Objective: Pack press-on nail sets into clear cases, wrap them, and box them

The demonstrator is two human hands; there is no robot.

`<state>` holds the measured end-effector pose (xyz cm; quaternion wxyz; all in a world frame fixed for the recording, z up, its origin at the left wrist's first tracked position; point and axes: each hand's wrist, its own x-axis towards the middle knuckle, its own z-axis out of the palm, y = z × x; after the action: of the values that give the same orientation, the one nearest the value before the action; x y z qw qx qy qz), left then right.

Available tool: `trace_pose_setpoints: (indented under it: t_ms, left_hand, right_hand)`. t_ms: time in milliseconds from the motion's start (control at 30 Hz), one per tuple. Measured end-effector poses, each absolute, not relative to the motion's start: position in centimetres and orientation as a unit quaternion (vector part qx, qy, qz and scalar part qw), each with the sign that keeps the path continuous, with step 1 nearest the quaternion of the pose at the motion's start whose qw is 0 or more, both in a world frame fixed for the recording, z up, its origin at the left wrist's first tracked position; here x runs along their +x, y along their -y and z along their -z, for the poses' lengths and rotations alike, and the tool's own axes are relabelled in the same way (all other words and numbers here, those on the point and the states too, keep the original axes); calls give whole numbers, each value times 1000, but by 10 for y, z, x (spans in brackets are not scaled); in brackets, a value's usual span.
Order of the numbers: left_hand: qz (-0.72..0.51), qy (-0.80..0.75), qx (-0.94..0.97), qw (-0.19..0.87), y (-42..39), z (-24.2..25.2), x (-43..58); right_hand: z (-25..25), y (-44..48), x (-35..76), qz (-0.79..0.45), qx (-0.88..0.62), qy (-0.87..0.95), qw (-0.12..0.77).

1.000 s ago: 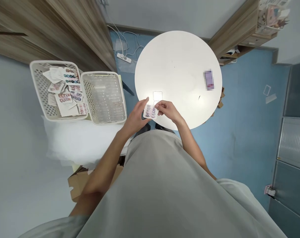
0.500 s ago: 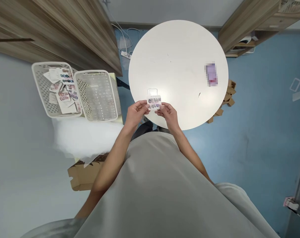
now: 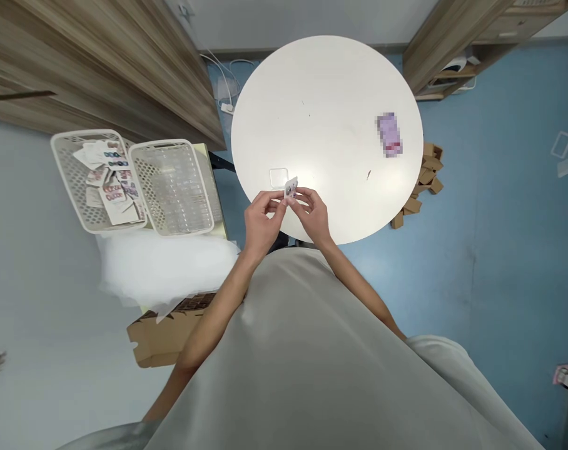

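Both my hands meet at the near edge of a round white table (image 3: 331,94). My left hand (image 3: 264,220) and my right hand (image 3: 314,212) pinch a small white card (image 3: 291,187) with coloured pieces on it, held tilted on edge between the fingertips. Just beyond the card a small clear plastic case (image 3: 278,177) lies flat on the table. A purple blurred object (image 3: 388,134) lies at the table's right side.
Two white perforated baskets stand to the left: one (image 3: 63,187) holds several printed cards, the other (image 3: 146,187) holds clear cases. White padding (image 3: 162,265) lies under them and a cardboard box (image 3: 157,337) below. Wooden panels rise at the back left, with cardboard scraps (image 3: 418,200) on the blue floor.
The card has turned from lying flat toward me to standing on edge, both hands closing in on it. The view has shifted slightly, so the table sits further left.
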<state>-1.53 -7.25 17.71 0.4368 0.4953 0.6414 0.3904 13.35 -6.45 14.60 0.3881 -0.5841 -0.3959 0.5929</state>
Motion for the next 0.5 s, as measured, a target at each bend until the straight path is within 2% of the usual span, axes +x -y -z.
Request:
trace_pose_setpoints:
  t_ms: [167,500]
  left_hand:
    - [-406,-602,529,439,75,-184,-13]
    - [-401,-599,524,454,84,-182,-16]
  right_hand:
    - [-151,62,140,-633,-554,370,395]
    - [-150,59,148,-698,-500,384,339]
